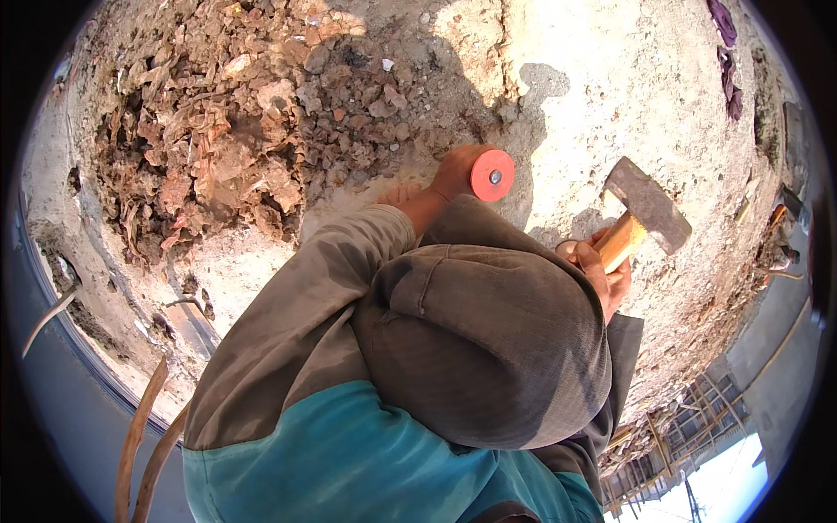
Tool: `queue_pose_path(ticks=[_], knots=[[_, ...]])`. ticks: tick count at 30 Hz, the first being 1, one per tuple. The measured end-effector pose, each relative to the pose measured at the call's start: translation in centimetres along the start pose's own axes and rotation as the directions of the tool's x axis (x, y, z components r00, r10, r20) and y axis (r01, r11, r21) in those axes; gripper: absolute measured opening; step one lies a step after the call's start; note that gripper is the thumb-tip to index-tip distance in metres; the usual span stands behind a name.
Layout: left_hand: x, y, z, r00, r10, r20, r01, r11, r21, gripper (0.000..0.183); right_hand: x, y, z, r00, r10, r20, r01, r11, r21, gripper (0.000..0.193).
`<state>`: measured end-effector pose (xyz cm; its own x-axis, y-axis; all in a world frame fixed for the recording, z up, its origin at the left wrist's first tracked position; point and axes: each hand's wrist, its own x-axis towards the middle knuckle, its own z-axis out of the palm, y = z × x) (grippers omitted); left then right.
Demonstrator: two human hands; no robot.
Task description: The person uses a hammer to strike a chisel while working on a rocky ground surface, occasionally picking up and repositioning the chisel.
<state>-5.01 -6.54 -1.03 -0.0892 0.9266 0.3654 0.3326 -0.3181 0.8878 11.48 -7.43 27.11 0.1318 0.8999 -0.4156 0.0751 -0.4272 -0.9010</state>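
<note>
My left hand is closed around a tool topped by a red round guard. A dark metal end shows at the guard's centre, as on a chisel struck from above; its lower part is hidden. To the right, my right hand grips the wooden handle of a hammer close under its heavy, blocky grey head. The hammer head is up and to the right of that hand, apart from the red guard. A dark cap and my sleeves cover much of the ground below the hands.
Broken brown rubble and crumpled scraps lie in a heap at the left. Smaller stones are scattered beside it. Wooden sticks rise at the lower left. Dark purple cloth lies at the upper right, and scaffolding-like poles show at the lower right.
</note>
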Motion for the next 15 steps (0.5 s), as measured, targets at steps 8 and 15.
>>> queue_pose_path(ticks=[8, 15], knots=[[-0.1, -0.5, 0.1, 0.987, -0.129, 0.097, 0.132, 0.991, -0.023, 0.060, 2.2, 1.4, 4.7, 0.802, -0.517, -0.299, 0.532, 0.846, -0.038, 0.025], [0.3, 0.0, 0.4, 0.993, -0.037, 0.108, 0.034, 0.999, 0.028, 0.057, -0.1, 4.4, -1.1, 0.996, 0.016, 0.084, 0.013, 0.940, -0.340, 0.024]])
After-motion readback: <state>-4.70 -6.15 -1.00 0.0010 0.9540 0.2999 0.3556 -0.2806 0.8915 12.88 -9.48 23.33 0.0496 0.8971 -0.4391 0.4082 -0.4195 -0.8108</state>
